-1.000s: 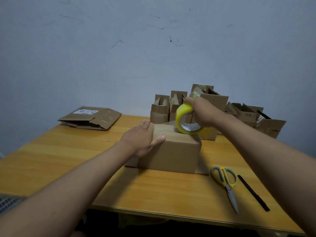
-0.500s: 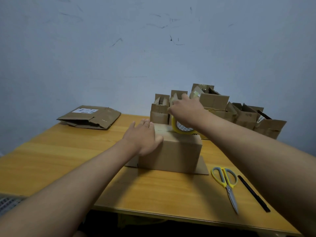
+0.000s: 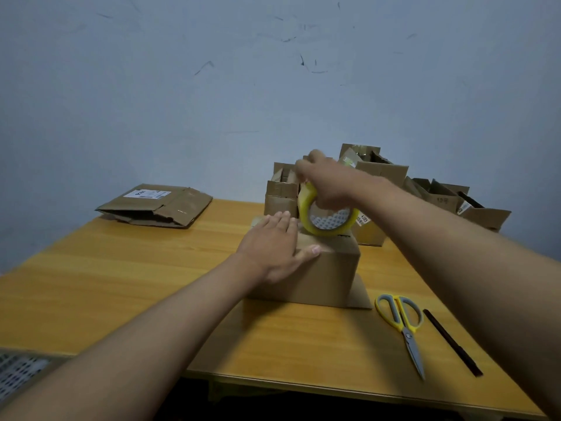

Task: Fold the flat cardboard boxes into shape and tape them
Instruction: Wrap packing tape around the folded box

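the folded box (image 3: 318, 268) sits mid-tabletop (image 3: 121, 268), upside down w/ its lower flaps splayed; left hand (image 3: 273, 247) lies flat on the box top, fingers straight, nothing in its grip, while right hand (image 3: 328, 183) has its grip curled round the yellow tape roll (image 3: 326, 218), which rests on the far top edge. likely step: starting the tape strip along the top seam. risks: if left-hand pressure eases, the flaps may spring up & the seam gaps; if the roll pulls off-line, tape may run skewed or wrinkle; scissors (image 3: 400, 323) lie near on the right, so cutting needs a free hand & the strip could lift.
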